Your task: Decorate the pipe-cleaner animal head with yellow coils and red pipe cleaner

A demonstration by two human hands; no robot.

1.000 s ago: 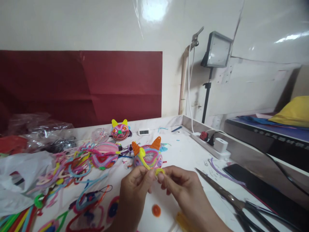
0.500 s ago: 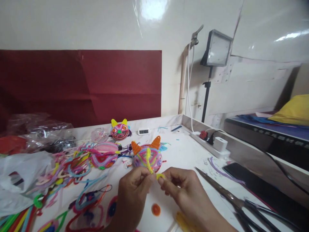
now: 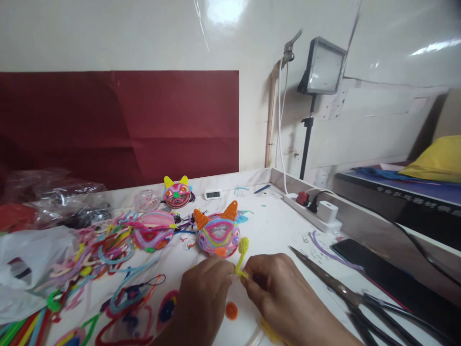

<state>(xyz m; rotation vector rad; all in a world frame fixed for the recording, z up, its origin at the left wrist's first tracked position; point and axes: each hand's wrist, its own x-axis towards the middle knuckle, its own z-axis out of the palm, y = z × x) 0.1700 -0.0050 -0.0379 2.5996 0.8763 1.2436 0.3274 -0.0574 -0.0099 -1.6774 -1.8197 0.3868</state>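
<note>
1. Holds yellow strip (image 3: 240, 262) just below centre, curl toward twelve o'clock.
2. Pinches its bend from eight with left hand (image 3: 211, 283), knuckles up, fingers closed.
3. Pinches its lower end from four with right hand (image 3: 268, 281), fingers bent, closed.

light: moderate, indoor | glare (image 3: 226, 13): upper wall (image 3: 151, 41) | detail: soft | edges: stretched

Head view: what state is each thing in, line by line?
Yellow pipe cleaner: bent, rounded at the top, held by left hand and right hand
Scissors: blades closed
Black phone: screen dark
White digital display: digits showing
Floodlight: unlit
White charger: plugged into power strip
Orange disc: lying flat
</note>
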